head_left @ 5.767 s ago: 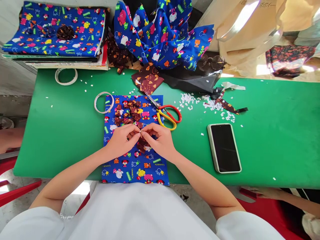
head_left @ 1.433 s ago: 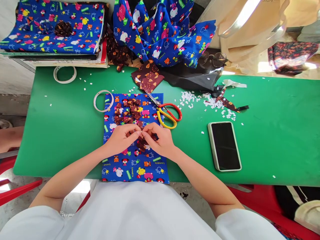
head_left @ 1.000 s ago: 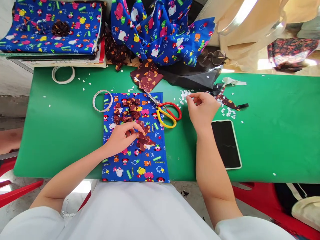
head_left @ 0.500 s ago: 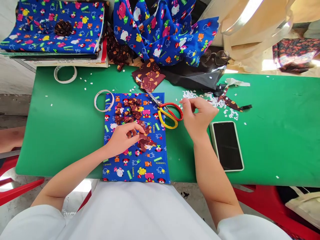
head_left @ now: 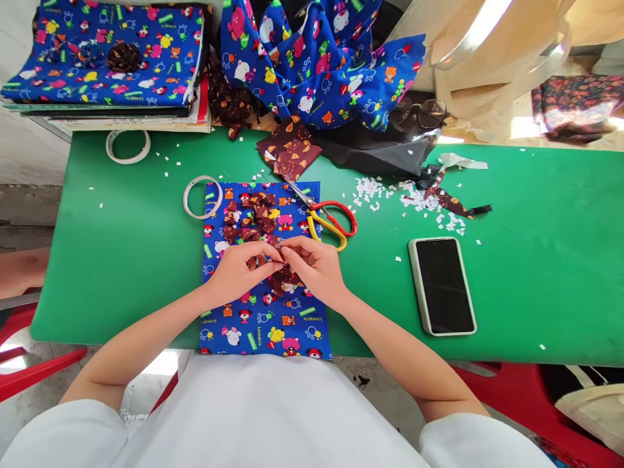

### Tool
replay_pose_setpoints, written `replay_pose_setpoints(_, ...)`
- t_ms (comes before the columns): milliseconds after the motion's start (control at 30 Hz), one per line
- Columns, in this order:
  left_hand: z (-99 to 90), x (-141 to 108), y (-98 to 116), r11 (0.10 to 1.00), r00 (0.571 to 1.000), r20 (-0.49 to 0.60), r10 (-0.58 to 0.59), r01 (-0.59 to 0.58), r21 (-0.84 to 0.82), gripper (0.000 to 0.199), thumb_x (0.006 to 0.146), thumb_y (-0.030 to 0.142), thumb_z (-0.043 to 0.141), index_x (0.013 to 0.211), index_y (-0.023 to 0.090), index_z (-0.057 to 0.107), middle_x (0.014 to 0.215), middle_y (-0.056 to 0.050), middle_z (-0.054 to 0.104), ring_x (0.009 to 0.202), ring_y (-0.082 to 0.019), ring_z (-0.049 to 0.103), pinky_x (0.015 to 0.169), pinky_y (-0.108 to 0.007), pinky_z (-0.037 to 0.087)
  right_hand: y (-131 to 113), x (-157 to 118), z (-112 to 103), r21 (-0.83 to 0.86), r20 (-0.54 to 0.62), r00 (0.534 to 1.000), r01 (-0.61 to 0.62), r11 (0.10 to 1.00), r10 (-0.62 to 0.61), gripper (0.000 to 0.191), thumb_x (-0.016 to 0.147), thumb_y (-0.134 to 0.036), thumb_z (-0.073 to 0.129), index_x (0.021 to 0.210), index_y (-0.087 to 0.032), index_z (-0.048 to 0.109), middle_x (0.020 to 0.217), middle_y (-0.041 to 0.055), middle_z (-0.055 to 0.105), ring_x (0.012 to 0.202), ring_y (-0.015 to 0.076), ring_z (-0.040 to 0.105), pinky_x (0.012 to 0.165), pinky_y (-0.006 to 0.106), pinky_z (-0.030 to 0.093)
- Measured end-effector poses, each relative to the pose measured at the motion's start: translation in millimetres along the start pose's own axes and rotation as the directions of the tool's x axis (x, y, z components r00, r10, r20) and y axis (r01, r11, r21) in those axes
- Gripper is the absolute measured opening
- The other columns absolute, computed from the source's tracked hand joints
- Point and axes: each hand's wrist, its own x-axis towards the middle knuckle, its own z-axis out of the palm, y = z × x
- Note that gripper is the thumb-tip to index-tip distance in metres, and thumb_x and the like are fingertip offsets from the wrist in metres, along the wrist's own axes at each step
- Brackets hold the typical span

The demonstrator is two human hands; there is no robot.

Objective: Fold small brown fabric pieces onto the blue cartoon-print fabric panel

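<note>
A blue cartoon-print cloth [head_left: 273, 331] lies flat on the green table, with gathered brown patterned fabric pieces [head_left: 253, 218] on its upper part. My left hand [head_left: 244, 270] pinches a brown fabric piece [head_left: 285, 281] over the middle of the cloth. Fingertips meeting the left ones, my right hand [head_left: 319, 270] is closed on the same brown fabric; the exact grip is partly hidden by the fingers. Scissors with red and yellow handles [head_left: 336, 224] rest just beyond my right hand, across the cloth's right edge.
Two tape rolls [head_left: 127, 147] [head_left: 203, 197] lie at the left. White paper bits [head_left: 373, 192] are scattered beyond the scissors. A phone [head_left: 442, 286] lies at the right. Brown cloth [head_left: 292, 146], bunched blue cloth [head_left: 322, 71] and glasses [head_left: 431, 114] are at the back.
My right hand has moved left and down from over the paper bits to meet my left hand at the brown fabric. My left hand has stayed nearly still.
</note>
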Motion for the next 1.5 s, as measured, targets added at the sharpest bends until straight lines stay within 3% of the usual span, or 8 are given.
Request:
replay_pose_setpoints(300, -0.6, -0.8, -1.7, 0.992, 0.996, -0.015, -0.089, 0.087, -0.088, 0.024, 0.082, 0.039, 0.057, 0.084, 0.016, 0.062, 0.072, 0.0, 0.061, 0.057, -0.009, 0.049, 0.054, -0.02, 0.041, 3.4, -0.1, 0.9, 0.112, -0.033, 0.999, -0.038, 0.993, 0.042, 0.017, 0.08, -0.034, 0.058, 0.078, -0.019, 0.064, 0.065, 0.0011, 0.063, 0.054, 0.0109, 0.054, 0.051, 0.024, 0.044)
replay_pose_setpoints(967, 1.6, -2.1, -4.0, 0.983, 0.99, -0.048, -0.134, 0.127, -0.129, 0.023, 0.084, 0.04, 0.054, 0.079, 0.017, 0.056, 0.067, 0.003, 0.054, 0.058, -0.009, 0.053, 0.055, -0.02, 0.043, 0.6, -3.5, 5.3, -0.049, -0.092, 0.979, 0.175, 0.983, -0.179, 0.011, 0.08, -0.021, 0.057, 0.078, -0.019, 0.067, 0.069, 0.0008, 0.068, 0.054, 0.0101, 0.057, 0.05, 0.023, 0.046)
replay_pose_setpoints(1300, 1.7, -1.8, -4.4, 0.99, 0.993, -0.041, -0.108, 0.103, -0.098, 0.022, 0.085, 0.038, 0.052, 0.079, 0.017, 0.055, 0.067, 0.003, 0.054, 0.057, -0.009, 0.051, 0.054, -0.021, 0.043, -1.7, -1.6, 3.0, -0.166, -0.082, 0.936, 0.326, 0.931, -0.343, 0.012, 0.081, -0.018, 0.056, 0.076, -0.02, 0.068, 0.063, -0.0002, 0.066, 0.052, 0.0098, 0.055, 0.049, 0.023, 0.044)
replay_pose_setpoints(1500, 2.0, -1.4, 0.1, 0.998, 0.998, -0.047, -0.039, 0.041, 0.038, 0.018, 0.086, 0.032, 0.051, 0.078, 0.017, 0.057, 0.065, 0.003, 0.056, 0.052, -0.007, 0.047, 0.05, -0.019, 0.038, 0.1, -3.3, 3.0, -0.096, -0.051, 0.939, 0.335, 0.937, -0.34, 0.008, 0.08, -0.024, 0.06, 0.076, -0.018, 0.063, 0.056, -0.0018, 0.06, 0.044, 0.0077, 0.048, 0.043, 0.021, 0.04)
